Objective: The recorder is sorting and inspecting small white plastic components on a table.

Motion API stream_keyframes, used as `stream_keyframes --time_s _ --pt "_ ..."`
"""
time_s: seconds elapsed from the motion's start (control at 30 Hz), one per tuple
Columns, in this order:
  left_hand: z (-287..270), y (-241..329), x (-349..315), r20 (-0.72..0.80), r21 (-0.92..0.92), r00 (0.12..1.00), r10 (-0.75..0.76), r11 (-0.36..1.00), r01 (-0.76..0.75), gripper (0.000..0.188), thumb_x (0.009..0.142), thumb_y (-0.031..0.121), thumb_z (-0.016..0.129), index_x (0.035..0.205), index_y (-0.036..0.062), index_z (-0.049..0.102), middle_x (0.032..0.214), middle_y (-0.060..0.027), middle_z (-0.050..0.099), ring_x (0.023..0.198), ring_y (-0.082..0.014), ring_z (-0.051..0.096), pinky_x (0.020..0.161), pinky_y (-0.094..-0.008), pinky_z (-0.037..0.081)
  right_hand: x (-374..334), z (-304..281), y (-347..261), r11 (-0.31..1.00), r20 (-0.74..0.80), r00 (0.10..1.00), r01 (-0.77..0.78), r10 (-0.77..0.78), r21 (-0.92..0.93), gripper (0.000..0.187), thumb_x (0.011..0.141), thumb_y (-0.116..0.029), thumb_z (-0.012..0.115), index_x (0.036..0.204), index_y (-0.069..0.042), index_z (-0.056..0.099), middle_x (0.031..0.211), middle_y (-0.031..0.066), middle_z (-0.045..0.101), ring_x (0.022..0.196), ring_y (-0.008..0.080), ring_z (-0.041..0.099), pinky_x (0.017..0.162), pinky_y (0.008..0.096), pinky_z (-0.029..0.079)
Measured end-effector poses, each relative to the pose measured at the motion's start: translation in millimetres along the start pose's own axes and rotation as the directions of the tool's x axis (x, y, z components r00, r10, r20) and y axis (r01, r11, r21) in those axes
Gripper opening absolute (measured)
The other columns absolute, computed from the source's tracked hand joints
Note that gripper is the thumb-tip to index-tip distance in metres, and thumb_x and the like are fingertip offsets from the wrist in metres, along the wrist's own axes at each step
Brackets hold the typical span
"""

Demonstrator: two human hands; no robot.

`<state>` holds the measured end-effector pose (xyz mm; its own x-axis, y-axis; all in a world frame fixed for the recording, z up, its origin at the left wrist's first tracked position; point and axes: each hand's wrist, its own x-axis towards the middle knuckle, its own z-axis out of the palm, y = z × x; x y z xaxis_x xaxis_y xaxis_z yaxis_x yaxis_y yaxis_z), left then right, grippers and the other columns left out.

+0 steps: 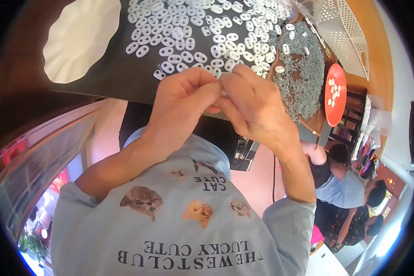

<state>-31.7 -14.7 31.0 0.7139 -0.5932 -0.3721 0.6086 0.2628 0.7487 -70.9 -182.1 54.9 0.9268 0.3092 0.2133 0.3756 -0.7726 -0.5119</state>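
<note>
My left hand point(181, 99) and my right hand point(257, 99) meet at the table's near edge, fingertips pinched together. Both are closed. Whatever they grip is small and mostly covered by the fingers; only a pale speck shows between them. Just beyond my hands, many small white oval plastic pieces with two holes point(175, 59) lie spread over the dark tabletop point(101, 83). To the right of my right hand is a heap of small grey screw-like parts point(301, 69), with a few white pieces on top.
A white scalloped dish point(80, 41) lies at the far left. On the right stand a red plate point(336, 110) with several white pieces and a white perforated basket point(340, 32). Other people point(340, 184) sit at the lower right. A glazed door or panel point(41, 147) is at left.
</note>
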Motion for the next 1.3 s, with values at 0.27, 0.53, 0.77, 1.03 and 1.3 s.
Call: stream_keyframes --time_s 0.27,0.53,0.77,1.03,1.3 --pt "-5 1 -2 0.029 0.071 0.999 -0.027 0.997 0.025 0.010 0.092 0.009 0.059 0.089 0.0007 0.063 0.080 0.0010 0.061 0.071 -0.0016 0.052 0.063 -0.0181 0.043 -4 0 0 0.998 -0.035 0.998 0.058 -0.058 0.020 0.025 0.072 -0.002 0.071 0.093 0.000 0.059 0.075 0.0117 0.050 0.061 0.0303 0.056 0.053 0.0379 0.047" --pt "-8 6 0 0.159 0.151 0.984 0.085 0.983 -0.109 0.014 0.094 0.008 0.059 0.100 -0.0031 0.066 0.091 -0.0064 0.068 0.083 -0.0092 0.063 0.076 -0.0233 0.051 -13 -23 5 0.807 0.177 0.935 -0.354 0.306 0.473 0.022 0.099 -0.022 0.054 0.097 0.000 0.059 0.081 0.0019 0.056 0.074 0.0102 0.051 0.066 0.0244 0.042" --pt "1 8 1 0.172 0.155 0.982 0.080 0.982 -0.107 0.011 0.091 0.009 0.061 0.091 -0.0010 0.065 0.084 -0.0015 0.065 0.077 -0.0043 0.058 0.066 -0.0194 0.046 -19 -28 4 0.695 0.243 0.891 -0.451 0.383 0.561 0.021 0.099 -0.021 0.055 0.094 -0.001 0.059 0.074 0.0001 0.054 0.068 0.0069 0.048 0.061 0.0225 0.039" --pt "1 1 3 0.238 0.131 0.970 0.057 0.987 -0.090 0.019 0.097 0.016 0.057 0.102 -0.0016 0.063 0.093 -0.0070 0.068 0.084 -0.0109 0.065 0.075 -0.0241 0.053 -26 -30 2 0.663 0.216 0.896 -0.434 0.388 0.609 0.019 0.097 -0.020 0.057 0.094 -0.001 0.060 0.073 -0.0029 0.053 0.066 0.0048 0.045 0.058 0.0208 0.036" --pt "7 -1 1 0.244 0.089 0.967 0.070 0.992 -0.094 0.017 0.095 0.013 0.060 0.106 -0.0009 0.061 0.094 -0.0074 0.068 0.084 -0.0111 0.065 0.075 -0.0246 0.054 -31 -19 -1 0.589 0.065 0.860 -0.399 0.505 0.703 0.017 0.097 -0.017 0.057 0.095 0.000 0.059 0.071 -0.0026 0.052 0.062 0.0042 0.042 0.053 0.0198 0.031"
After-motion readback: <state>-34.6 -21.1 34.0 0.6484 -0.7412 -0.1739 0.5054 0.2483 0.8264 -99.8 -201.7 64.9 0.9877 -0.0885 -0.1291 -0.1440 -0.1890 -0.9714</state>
